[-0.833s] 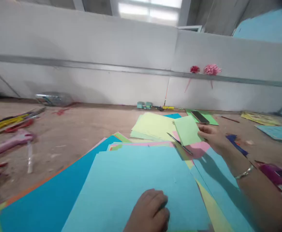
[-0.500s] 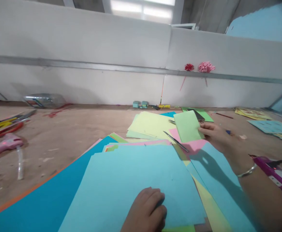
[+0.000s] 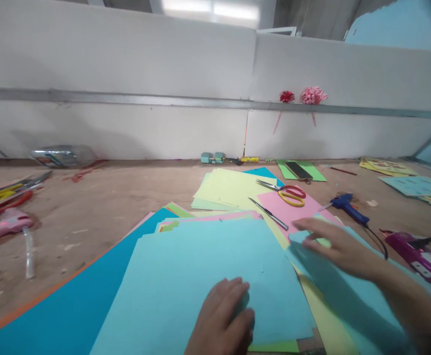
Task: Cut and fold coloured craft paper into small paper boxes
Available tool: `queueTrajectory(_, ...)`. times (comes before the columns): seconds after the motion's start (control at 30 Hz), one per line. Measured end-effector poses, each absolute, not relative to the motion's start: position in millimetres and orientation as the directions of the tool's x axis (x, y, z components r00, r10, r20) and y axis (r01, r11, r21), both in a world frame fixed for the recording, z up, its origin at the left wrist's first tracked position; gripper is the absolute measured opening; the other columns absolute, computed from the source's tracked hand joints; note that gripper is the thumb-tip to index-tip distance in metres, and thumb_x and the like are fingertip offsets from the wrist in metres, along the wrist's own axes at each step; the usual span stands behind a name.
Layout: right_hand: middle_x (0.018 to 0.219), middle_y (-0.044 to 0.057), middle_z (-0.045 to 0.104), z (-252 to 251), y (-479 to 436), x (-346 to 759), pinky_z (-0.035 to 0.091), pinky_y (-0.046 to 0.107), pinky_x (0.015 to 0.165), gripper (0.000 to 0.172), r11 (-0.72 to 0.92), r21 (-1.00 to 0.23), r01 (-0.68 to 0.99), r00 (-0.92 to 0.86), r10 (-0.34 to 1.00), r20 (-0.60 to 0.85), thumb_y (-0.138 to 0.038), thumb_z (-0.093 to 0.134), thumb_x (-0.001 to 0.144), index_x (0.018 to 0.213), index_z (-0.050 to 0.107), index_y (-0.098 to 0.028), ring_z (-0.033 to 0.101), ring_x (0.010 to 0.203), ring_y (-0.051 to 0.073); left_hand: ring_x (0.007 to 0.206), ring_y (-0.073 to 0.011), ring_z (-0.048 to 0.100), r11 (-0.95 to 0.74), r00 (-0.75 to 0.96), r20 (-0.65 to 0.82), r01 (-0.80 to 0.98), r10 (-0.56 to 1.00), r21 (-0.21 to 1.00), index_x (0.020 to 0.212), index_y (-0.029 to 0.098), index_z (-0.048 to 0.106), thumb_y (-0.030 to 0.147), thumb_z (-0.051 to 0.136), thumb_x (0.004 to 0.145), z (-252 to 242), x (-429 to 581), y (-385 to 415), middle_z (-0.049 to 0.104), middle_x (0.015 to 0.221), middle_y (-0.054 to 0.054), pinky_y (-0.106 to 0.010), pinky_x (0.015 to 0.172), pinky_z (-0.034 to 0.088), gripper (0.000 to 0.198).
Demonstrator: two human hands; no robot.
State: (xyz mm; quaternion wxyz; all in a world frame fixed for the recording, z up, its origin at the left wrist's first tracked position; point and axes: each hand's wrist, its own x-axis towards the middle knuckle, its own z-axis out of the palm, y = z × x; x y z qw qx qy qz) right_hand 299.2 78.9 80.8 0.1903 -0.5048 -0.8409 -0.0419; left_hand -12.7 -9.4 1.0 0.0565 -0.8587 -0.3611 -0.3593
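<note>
My left hand (image 3: 222, 315) rests on a large light blue sheet of paper (image 3: 185, 271) on top of a stack, fingers loosely bent, thumb apart, nothing held. Over another light blue sheet (image 3: 355, 310) at the right, my right hand (image 3: 333, 246) reaches with fingers apart. Beneath it, partly hidden, lies a light green card (image 3: 324, 242). A craft knife (image 3: 269, 213) lies left of that hand, by the stack's far edge. Beyond it, scissors (image 3: 291, 194) with red and yellow handles rest on pink paper (image 3: 313, 204).
A blue glue gun (image 3: 350, 207) and a purple tool (image 3: 418, 259) lie at the right. A phone (image 3: 298, 170) is on green paper at the back. A pink glue gun (image 3: 8, 227) and pliers-like tools (image 3: 8, 192) lie left. A white partition (image 3: 126, 128) stands behind.
My right hand has come down and nearer, bringing the light green card from upright before the scissors to the blue sheet; its fingers have spread. My left hand has barely moved.
</note>
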Motion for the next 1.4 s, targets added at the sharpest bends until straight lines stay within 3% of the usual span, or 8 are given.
queueTrajectory(0.13,0.144,0.026,0.044,68.5,38.7,229.0,0.044,0.051,0.102,0.071,0.694,-0.124,0.709,-0.672,0.719,0.178,-0.052,0.066,0.082,0.135,0.053,-0.006,0.043,0.133,0.037,0.123,-0.0321,0.053,-0.596,0.434,0.654,0.802,0.619,0.032,0.121,0.011,0.059,0.034,0.059,0.086,2.1,-16.3,-8.1,0.06,0.13,-0.019,-0.048,0.103,0.041,0.042)
queueTrajectory(0.23,0.124,0.006,0.068,87.6,16.1,211.8,0.047,0.028,0.098,0.034,0.82,-0.403,0.406,-0.879,0.471,0.072,-0.041,0.051,0.095,0.123,0.063,-0.024,0.063,0.112,0.018,0.118,-0.0358,0.055,-0.56,0.482,0.622,0.824,0.616,-0.084,0.12,0.006,0.06,0.042,0.055,0.086,-0.5,-16.3,-5.2,0.06,0.128,-0.022,-0.051,0.098,0.041,0.049)
queueTrajectory(0.3,0.1,-0.003,0.075,96.3,12.3,215.5,0.052,0.017,0.081,0.024,0.777,-0.489,0.395,-0.873,0.483,0.062,-0.032,0.047,0.098,0.11,0.067,-0.03,0.069,0.087,0.01,0.119,-0.0371,0.054,-0.562,0.51,0.59,0.819,0.626,-0.113,0.121,0.007,0.06,0.04,0.055,0.086,-2.7,-16.6,-4.6,0.06,0.13,-0.021,-0.053,0.097,0.041,0.049)
queueTrajectory(0.4,0.109,0.008,0.073,82.8,21.2,225.4,0.055,0.027,0.081,0.027,0.768,-0.221,0.601,-0.716,0.64,0.279,-0.026,0.049,0.095,0.115,0.065,-0.018,0.069,0.095,0.019,0.121,-0.0369,0.052,-0.575,0.548,0.537,0.807,0.641,-0.135,0.125,0.009,0.058,0.041,0.056,0.086,-4.5,-17.7,-5.3,0.058,0.133,-0.02,-0.053,0.096,0.041,0.05)
queueTrajectory(0.5,0.116,0.014,0.07,51.7,32.6,226.5,0.054,0.039,0.088,0.03,0.8,0.18,0.573,-0.772,0.452,0.447,-0.008,0.044,0.092,0.112,0.066,-0.012,0.064,0.11,0.025,0.121,-0.0349,0.053,-0.569,0.531,0.53,0.815,0.661,-0.107,0.125,0.011,0.059,0.036,0.055,0.087,-1.6,-16.3,-6.2,0.059,0.134,-0.016,-0.051,0.099,0.04,0.046)
queueTrajectory(0.73,0.102,0.015,0.074,40.9,49.8,221.6,0.057,0.043,0.086,0.029,0.836,0.414,0.36,-0.896,0.188,0.402,-0.003,0.042,0.09,0.102,0.067,-0.008,0.069,0.097,0.025,0.126,-0.0285,0.052,-0.665,0.608,0.321,0.739,0.727,0.106,0.127,0.014,0.057,0.015,0.046,0.084,28.8,-14.8,-3.2,0.058,0.137,-0.01,-0.05,0.108,0.037,0.044)
queueTrajectory(1.2,0.107,0.017,0.072,47.3,91.8,227.3,0.052,0.05,0.092,0.03,0.839,0.504,0.204,-0.961,0.075,0.266,-0.001,0.044,0.09,0.112,0.064,-0.005,0.066,0.104,0.029,0.132,-0.0334,0.045,-0.711,0.671,0.238,0.65,0.703,0.268,0.127,0.017,0.055,0.025,0.059,0.079,31.2,-22.6,1.7,0.056,0.139,-0.009,-0.059,0.112,0.028,0.049)
queueTrajectory(1.4,0.094,0.012,0.073,48.6,85.6,224.2,0.048,0.05,0.093,0.024,0.88,0.297,0.37,-0.854,0.196,0.483,0.0,0.044,0.087,0.086,0.064,-0.013,0.066,0.099,0.026,0.119,-0.0264,0.057,-0.667,0.558,0.375,0.676,0.741,0.313,0.121,0.017,0.058,0.036,0.047,0.094,37.3,-24.1,-5.0,0.064,0.126,-0.011,-0.051,0.109,0.037,0.034)
